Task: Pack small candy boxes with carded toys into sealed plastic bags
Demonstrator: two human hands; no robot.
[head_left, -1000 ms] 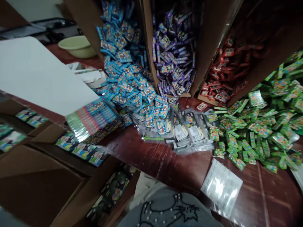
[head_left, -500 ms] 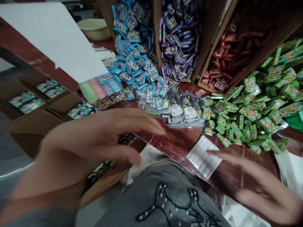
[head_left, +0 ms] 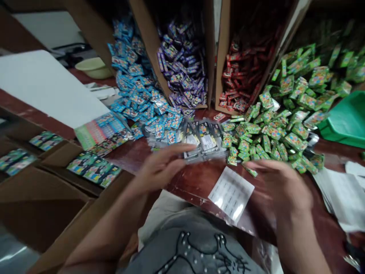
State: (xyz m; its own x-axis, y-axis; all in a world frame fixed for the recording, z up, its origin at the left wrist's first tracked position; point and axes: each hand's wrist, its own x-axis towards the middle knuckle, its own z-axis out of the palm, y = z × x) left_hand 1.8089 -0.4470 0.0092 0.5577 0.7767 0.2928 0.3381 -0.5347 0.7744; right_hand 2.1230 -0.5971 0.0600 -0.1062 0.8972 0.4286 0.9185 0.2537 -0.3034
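Observation:
My left hand (head_left: 159, 169) is open, thumb apart from the stretched fingers. Its fingertips reach over the near edge of a stack of clear plastic bags (head_left: 207, 142) with printed cards inside. On the right, my right hand (head_left: 282, 182) is blurred by motion; its fingers stretch left, seemingly apart and empty. A small green packet (head_left: 251, 171) lies right by its fingertips, at the front of a pile of green packets (head_left: 273, 133). Between the hands a white sheet of printed labels (head_left: 231, 194) lies on the dark red table (head_left: 191, 179).
Upright cartons hold spilling blue packets (head_left: 134, 87), purple packets (head_left: 185, 72) and red packets (head_left: 242, 72). A green tray (head_left: 346, 121) and white papers (head_left: 342, 194) are at right. At left are a white board (head_left: 48, 87), sticker sheets (head_left: 97, 129) and an open cardboard box (head_left: 42, 205).
Both hands have moved forward over the table, the left toward the plastic bags and the right toward the green packets. The view has shifted, showing more of the green tray.

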